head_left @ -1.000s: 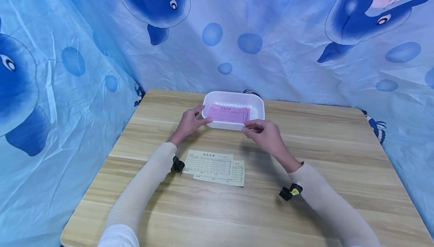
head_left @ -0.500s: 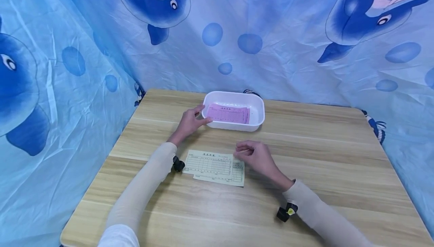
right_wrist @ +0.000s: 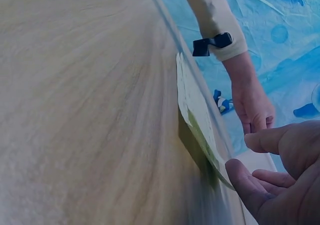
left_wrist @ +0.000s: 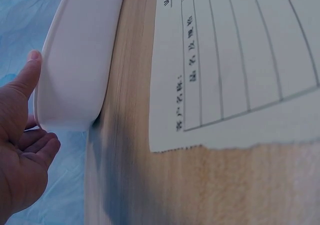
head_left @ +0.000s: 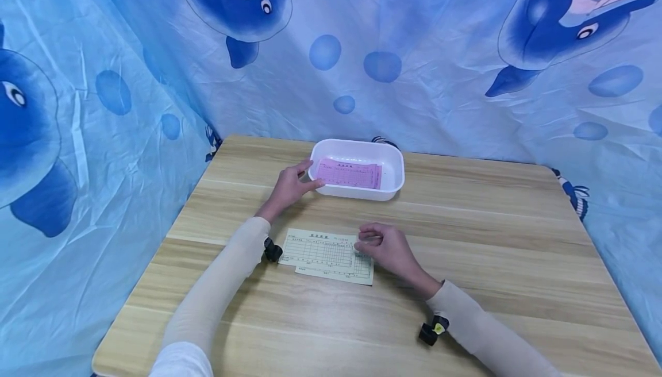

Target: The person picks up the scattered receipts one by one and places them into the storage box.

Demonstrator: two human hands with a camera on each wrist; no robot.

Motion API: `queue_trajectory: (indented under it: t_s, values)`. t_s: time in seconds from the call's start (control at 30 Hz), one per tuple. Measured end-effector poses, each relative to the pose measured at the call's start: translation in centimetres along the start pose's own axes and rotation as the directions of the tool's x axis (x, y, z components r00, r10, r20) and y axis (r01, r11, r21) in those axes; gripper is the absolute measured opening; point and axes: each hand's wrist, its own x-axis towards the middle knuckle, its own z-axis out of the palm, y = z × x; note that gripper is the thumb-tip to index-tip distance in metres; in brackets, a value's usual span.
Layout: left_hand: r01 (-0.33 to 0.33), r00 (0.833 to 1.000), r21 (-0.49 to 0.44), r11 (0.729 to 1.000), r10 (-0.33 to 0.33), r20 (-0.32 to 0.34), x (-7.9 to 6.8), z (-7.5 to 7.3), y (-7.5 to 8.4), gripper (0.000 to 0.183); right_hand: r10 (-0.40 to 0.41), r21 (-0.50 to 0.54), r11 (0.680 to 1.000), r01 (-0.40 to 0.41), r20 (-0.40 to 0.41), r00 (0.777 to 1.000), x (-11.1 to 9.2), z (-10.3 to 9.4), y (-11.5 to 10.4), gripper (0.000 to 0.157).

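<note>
My left hand (head_left: 291, 188) grips the front left corner of a white plastic tray (head_left: 357, 194), thumb at the front rim and fingers at the side, as the left wrist view also shows. Pink printed forms (head_left: 347, 174) lie inside the tray. Nearer to me, two pale green printed forms (head_left: 318, 249) overlap on the table, the upper one shifted left. My right hand (head_left: 389, 249) hovers at their right end, thumb and index finger parted. In the right wrist view the index fingertip (right_wrist: 239, 175) meets the raised edge of a green form (right_wrist: 200, 120).
The wooden table (head_left: 491, 239) stretches to the right and front. A blue curtain (head_left: 439, 101) printed with dolphins hangs behind and at the left. Each wrist carries a small black camera (head_left: 428, 334).
My right hand has left the tray's front right rim and come toward me to the right end of the green forms. My left hand stays at the tray's corner.
</note>
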Motion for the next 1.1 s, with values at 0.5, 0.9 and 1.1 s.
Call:
queue_trajectory:
  t_s: [0.5, 0.9, 1.1]
  values:
    - [0.007, 1.0, 0.021, 1.0, -0.007, -0.001, -0.2, 0.0, 0.2, 0.08, 0.002, -0.04, 0.999, -0.001, 0.001, 1.0, 0.7, 0.7, 0.2, 0.038]
    - [-0.002, 1.0, 0.021, 1.0, 0.002, 0.007, -0.2, 0.0, 0.3, 0.08, -0.025, -0.116, 0.993, 0.023, -0.014, 1.0, 1.3, 1.2, 0.4, 0.031]
    - [0.001, 1.0, 0.014, 1.0, -0.001, 0.006, -0.2, 0.0, 0.3, 0.082, -0.048, -0.145, 0.988, 0.044, -0.023, 0.999, 1.5, 1.5, 0.5, 0.028]
